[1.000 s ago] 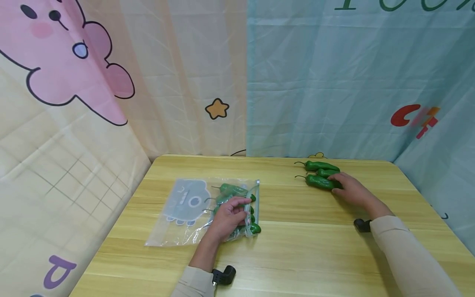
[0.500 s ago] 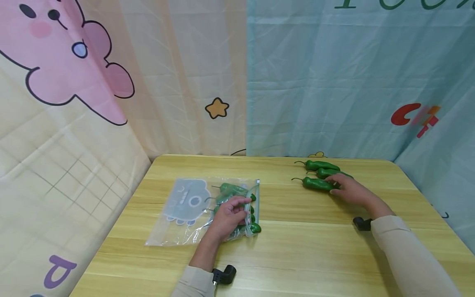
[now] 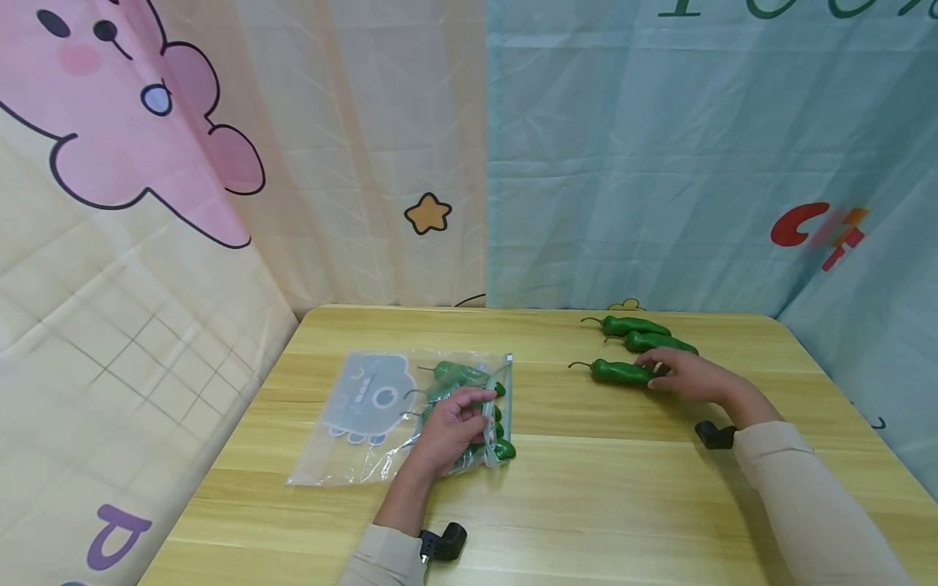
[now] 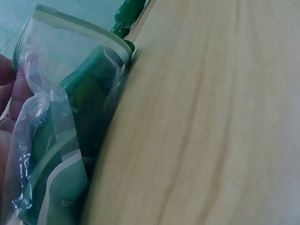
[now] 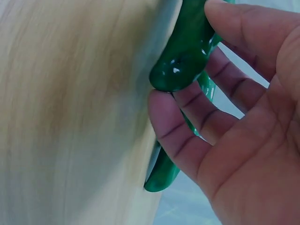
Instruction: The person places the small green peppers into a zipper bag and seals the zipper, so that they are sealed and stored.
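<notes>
My right hand [image 3: 692,376] grips the blunt end of a green chili pepper [image 3: 619,372], its stem pointing left; the right wrist view shows thumb and fingers round the pepper [image 5: 187,51]. Two more green peppers [image 3: 636,326] lie just behind it. On the left, a clear zip bag [image 3: 330,456] with a printed cartoon lies flat, with several green peppers [image 3: 458,374] inside, their tips toward its mouth at the right. My left hand [image 3: 454,427] lies over the bag and pinches its upper layer near the zip edge. In the left wrist view the bag's mouth [image 4: 84,23] gapes.
A light wooden table [image 3: 586,505] carries everything, its back edge meeting printed curtains [image 3: 366,163]. A black wrist camera [image 3: 443,543] sits by the left sleeve, another camera [image 3: 714,435] by the right. The two rear peppers lie near the back edge.
My right hand has drawn the front pepper slightly left and toward me, opening a gap from the two behind. The left hand and bag have stayed still.
</notes>
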Demonstrator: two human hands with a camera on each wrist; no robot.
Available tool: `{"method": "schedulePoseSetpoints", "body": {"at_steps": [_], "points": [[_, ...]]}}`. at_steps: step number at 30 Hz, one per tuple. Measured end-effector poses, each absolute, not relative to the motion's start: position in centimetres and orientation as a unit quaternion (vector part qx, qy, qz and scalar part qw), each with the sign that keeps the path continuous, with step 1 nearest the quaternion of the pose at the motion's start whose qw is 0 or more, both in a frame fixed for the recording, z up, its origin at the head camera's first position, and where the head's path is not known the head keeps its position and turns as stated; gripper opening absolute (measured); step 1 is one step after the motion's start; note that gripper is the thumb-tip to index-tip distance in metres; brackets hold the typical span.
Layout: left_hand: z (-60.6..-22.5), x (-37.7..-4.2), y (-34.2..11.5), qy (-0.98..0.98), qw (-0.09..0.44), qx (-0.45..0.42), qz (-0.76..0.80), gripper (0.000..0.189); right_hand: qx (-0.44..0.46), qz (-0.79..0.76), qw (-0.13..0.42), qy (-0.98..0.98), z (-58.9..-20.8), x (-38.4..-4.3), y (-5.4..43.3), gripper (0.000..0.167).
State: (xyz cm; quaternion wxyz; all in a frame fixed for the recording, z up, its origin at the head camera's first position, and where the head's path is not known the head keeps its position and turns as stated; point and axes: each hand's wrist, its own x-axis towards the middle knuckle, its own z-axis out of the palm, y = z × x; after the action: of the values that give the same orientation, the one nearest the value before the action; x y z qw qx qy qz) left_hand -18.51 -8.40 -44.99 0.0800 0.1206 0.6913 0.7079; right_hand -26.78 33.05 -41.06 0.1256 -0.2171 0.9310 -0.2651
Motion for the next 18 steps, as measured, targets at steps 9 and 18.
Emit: {"method": "schedulePoseSetpoints", "body": {"at_steps": [9, 18], "points": [[-44.99, -18.48, -8.41, 0.702, 0.080, 0.114, 0.699, 0.039, -0.221, -0.265, 0.160, 0.925, -40.75, -26.67, 32.71, 0.036], [-45.06, -18.51, -8.42, 0.697, 0.083, 0.117, 0.702, 0.039, -0.227, -0.278, 0.188, 0.914, -40.50, -26.53, 32.44, 0.033]]}}
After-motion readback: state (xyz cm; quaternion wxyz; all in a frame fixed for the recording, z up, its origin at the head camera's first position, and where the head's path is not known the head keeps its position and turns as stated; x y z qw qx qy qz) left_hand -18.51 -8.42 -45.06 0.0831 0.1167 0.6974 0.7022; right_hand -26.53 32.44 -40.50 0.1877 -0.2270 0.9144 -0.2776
